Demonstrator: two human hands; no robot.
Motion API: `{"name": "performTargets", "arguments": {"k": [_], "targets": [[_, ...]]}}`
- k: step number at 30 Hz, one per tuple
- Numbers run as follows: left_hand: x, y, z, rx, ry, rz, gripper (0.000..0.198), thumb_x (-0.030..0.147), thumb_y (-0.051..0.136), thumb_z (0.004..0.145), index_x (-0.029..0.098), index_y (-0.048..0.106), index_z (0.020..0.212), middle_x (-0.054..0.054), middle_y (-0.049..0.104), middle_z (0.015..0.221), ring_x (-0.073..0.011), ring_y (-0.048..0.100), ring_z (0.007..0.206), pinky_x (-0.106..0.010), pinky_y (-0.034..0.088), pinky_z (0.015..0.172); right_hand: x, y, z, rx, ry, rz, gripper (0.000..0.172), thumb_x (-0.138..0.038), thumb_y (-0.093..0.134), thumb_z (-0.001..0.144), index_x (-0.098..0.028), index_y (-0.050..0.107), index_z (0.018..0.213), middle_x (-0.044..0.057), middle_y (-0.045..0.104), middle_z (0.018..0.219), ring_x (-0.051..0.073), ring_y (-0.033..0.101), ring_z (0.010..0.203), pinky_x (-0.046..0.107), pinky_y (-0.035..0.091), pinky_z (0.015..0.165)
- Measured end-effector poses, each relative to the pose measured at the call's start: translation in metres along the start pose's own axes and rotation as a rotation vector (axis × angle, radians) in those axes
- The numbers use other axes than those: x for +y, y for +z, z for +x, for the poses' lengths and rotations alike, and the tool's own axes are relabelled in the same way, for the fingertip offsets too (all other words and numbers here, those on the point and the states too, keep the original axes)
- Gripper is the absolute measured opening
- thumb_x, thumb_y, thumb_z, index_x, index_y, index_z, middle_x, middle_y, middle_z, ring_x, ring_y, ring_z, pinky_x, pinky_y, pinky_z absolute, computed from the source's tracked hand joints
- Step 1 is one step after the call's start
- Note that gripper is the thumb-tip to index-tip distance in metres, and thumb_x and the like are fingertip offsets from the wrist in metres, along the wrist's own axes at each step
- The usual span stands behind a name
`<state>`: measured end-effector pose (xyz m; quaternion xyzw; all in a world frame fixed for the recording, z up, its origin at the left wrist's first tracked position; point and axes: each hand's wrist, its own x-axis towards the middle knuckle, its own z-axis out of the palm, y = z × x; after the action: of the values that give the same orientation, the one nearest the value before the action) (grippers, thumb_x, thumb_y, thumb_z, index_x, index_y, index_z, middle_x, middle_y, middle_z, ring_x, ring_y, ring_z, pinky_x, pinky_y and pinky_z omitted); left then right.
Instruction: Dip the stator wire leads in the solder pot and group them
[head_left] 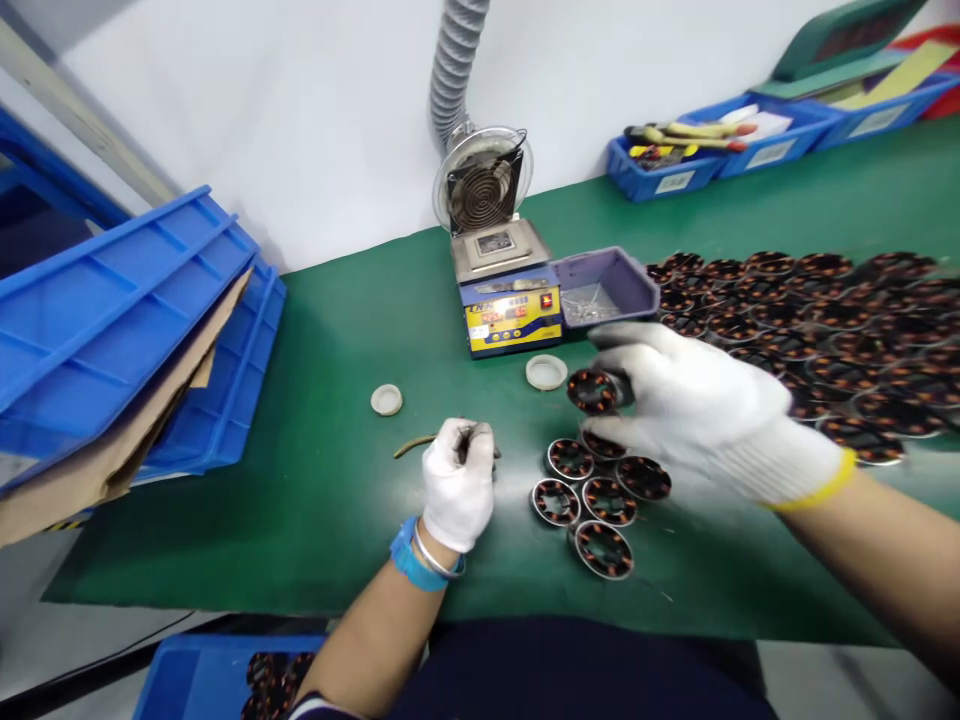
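Observation:
Both my hands wear white knit gloves. My right hand (697, 405) grips one round copper-wound stator (592, 390) by its edge, just above the green mat (360, 540). Below it lie several more stators (596, 490) in a small cluster. My left hand (457, 480) rests fisted on the mat, closed on a thin dark tool (411, 446) whose tip sticks out to the left. A large heap of stators (825, 320) covers the mat to the right.
A solder pot with a yellow panel (512, 300) and a fume fan (482, 185) stand at the back centre, a grey tray of small parts (607, 285) beside them. Two white caps (386, 400) (546, 372) lie nearby. Blue crates (127, 330) stack at left, tool bins (697, 150) behind.

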<state>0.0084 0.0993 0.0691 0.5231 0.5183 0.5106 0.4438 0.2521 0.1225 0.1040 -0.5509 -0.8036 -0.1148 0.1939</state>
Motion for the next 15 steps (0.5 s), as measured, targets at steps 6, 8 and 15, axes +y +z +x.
{"name": "performTargets", "arguments": {"k": [6,8,15], "targets": [[-0.024,0.01,0.011,-0.062,0.002,0.13,0.013,0.033,0.069,0.087,0.02,0.066,0.088,-0.001,0.069,0.081,-0.0166,0.064,0.077,-0.029,0.052,0.081,0.031,0.016,0.039,-0.372,0.138,-0.05,0.027,-0.037,0.063,0.087,-0.014,0.063,0.099,0.013,0.069,0.094,0.016,0.062,0.065,0.025,0.038,0.056],[-0.027,0.011,0.012,-0.061,-0.017,0.149,0.015,0.033,0.071,0.086,0.021,0.068,0.094,-0.002,0.071,0.084,-0.0173,0.066,0.079,-0.031,0.053,0.084,0.035,0.023,0.045,-0.395,0.099,-0.017,0.022,-0.034,0.065,0.084,-0.014,0.064,0.092,0.011,0.069,0.09,0.015,0.06,0.063,0.025,0.037,0.057],[-0.022,0.012,0.007,-0.072,-0.03,0.161,0.025,0.033,0.073,0.085,0.02,0.069,0.106,-0.004,0.073,0.087,-0.0183,0.067,0.08,-0.033,0.056,0.085,0.046,0.041,0.056,-0.377,0.071,0.173,0.024,-0.032,0.069,0.074,-0.014,0.074,0.088,0.005,0.07,0.08,0.009,0.055,0.06,0.023,0.035,0.059]]}}
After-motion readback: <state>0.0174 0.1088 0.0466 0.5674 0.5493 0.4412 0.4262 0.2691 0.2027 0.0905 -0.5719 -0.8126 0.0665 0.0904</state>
